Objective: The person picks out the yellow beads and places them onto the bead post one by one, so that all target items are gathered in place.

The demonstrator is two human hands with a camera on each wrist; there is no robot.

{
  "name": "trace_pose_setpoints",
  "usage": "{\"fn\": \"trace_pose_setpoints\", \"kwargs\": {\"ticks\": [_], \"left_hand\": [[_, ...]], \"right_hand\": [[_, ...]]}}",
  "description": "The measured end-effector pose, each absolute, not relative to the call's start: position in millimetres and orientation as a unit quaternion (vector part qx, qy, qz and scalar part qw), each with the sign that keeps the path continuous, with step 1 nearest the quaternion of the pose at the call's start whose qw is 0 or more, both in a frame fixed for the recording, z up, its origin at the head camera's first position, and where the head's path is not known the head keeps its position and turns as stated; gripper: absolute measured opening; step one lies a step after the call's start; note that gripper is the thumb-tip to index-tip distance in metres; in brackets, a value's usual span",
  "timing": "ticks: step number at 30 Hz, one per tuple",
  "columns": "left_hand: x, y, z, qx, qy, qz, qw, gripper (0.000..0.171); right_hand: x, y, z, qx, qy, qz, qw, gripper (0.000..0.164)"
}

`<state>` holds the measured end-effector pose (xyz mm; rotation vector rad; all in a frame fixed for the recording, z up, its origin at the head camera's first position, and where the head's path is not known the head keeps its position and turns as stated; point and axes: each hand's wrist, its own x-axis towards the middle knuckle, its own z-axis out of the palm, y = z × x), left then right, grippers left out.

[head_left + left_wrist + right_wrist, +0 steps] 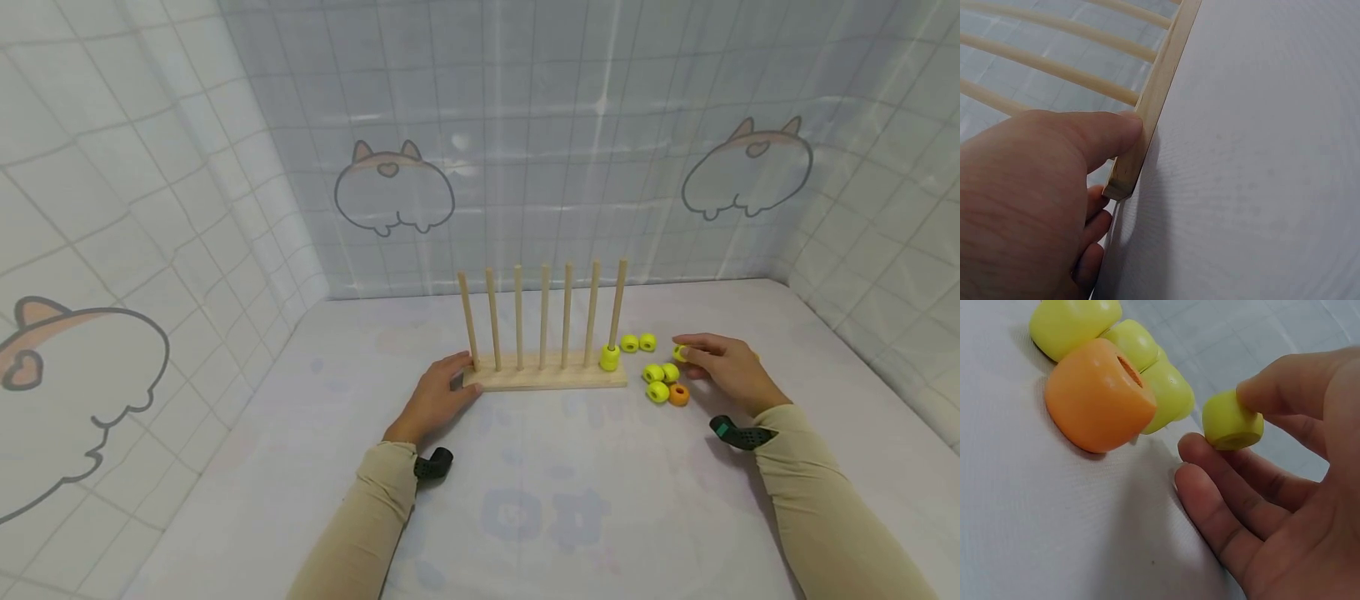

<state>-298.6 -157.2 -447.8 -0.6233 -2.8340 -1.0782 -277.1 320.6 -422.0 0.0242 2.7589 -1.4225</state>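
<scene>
A wooden peg rack (555, 380) with a row of upright dowels stands on the table. Stacked yellow beads (610, 358) sit at the foot of its rightmost dowel. My left hand (437, 396) grips the rack's left end, with the thumb on the front of the base (1159, 94) and the other fingers round behind. To the right of the rack, my right hand (731, 373) pinches a yellow bead (1229, 419) between thumb and fingers. An orange bead (1094, 397) and several yellow beads (654, 373) lie beside that hand.
Two more yellow beads (638, 342) lie just right of the rack, farther back. A bit of yellow (756, 357) shows behind the right hand. Pale sheeting with a tile pattern (525, 150) rises behind the table and along both sides.
</scene>
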Motion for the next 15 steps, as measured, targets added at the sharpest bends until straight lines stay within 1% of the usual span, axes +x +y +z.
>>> {"fn": "trace_pose_setpoints", "kwargs": {"ticks": [9, 15], "left_hand": [[-298.2, -156.9, -446.8, -0.203, -0.918, -0.342, 0.021, 0.055], [-297.2, -157.5, -447.8, -0.201, -0.916, -0.346, 0.025, 0.055]], "right_hand": [[-277.4, 318.8, -421.7, 0.019, 0.874, -0.486, 0.012, 0.061], [-278.3, 314.5, -424.7, 0.019, 0.864, -0.503, 0.004, 0.058]]}}
